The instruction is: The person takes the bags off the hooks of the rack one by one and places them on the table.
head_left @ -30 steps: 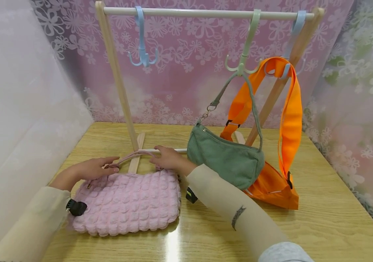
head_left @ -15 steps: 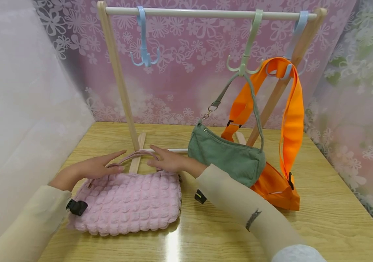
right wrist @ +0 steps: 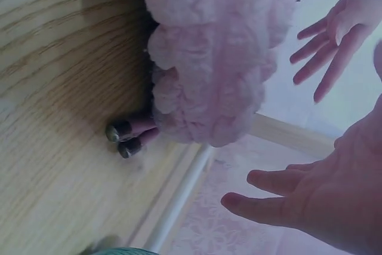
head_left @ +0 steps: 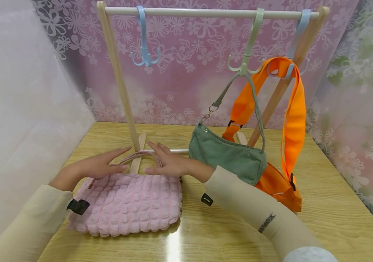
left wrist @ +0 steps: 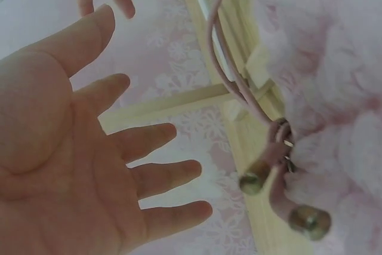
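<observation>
A pink puffy quilted handbag lies on the table in the head view, with its thin pink handle arched up behind it. Over the bag's upper left edge is my left hand, fingers straight. My right hand hovers over the upper right edge with fingers extended and thumb pointing left. In the left wrist view the left palm has spread fingers and stands apart from the handle's cord ends. The right wrist view shows nothing held in the right hand.
Behind stands a wooden rack with a white top rod. A bare blue hook hangs at left. Toward the right, a green corduroy bag hangs from a green hook, and an orange bag from another blue hook.
Both hands have lifted slightly off the bag's handle, their fingers straightening and spreading. The right forearm has swung to the right. The pink bag stays almost where it was.
</observation>
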Tool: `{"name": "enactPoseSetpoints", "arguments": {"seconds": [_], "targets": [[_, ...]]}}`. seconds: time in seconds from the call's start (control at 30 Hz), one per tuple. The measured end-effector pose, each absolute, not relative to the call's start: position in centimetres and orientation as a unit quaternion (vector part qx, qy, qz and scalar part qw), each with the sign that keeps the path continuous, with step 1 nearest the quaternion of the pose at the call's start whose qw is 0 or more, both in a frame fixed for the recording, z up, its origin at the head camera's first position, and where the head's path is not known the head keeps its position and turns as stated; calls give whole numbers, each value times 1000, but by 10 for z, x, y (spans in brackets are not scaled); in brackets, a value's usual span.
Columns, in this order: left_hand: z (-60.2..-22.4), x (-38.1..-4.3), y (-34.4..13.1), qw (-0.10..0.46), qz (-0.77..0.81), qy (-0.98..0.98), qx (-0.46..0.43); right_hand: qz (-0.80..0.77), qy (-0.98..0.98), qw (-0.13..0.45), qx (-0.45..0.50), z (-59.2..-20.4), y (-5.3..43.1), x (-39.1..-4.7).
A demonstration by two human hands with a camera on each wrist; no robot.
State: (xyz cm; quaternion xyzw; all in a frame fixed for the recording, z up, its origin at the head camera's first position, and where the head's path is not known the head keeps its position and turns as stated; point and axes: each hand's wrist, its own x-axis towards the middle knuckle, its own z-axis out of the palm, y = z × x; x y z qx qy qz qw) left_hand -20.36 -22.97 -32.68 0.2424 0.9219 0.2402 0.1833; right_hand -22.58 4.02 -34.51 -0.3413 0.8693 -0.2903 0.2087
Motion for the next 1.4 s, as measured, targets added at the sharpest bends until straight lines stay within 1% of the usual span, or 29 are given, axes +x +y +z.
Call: {"name": "enactPoseSetpoints", "arguments": {"seconds": [0.13, 0.27, 0.5, 0.67, 0.87, 1.1, 1.4], "targets": [[-322, -204, -224, 159, 239, 924, 251, -285, 868, 188, -361, -339, 44, -222], [-316, -202, -218, 134, 232, 928, 259, -272, 873, 154, -374, -332, 50, -220], [-304, -196, -206, 121, 231, 933, 250, -227, 889, 94, -386, -319, 62, -214], [-299, -194, -199, 102, 234, 929, 269, -245, 897, 58, -365, -309, 68, -207], [-291, -188, -191, 84, 219, 935, 268, -260, 909, 31, -326, -298, 75, -195], [-282, -185, -181, 37, 221, 936, 272, -258, 912, -21, -319, -287, 84, -188], [-269, -189, -157, -3, 229, 926, 299, -227, 919, -60, -318, -278, 105, -181]]}}
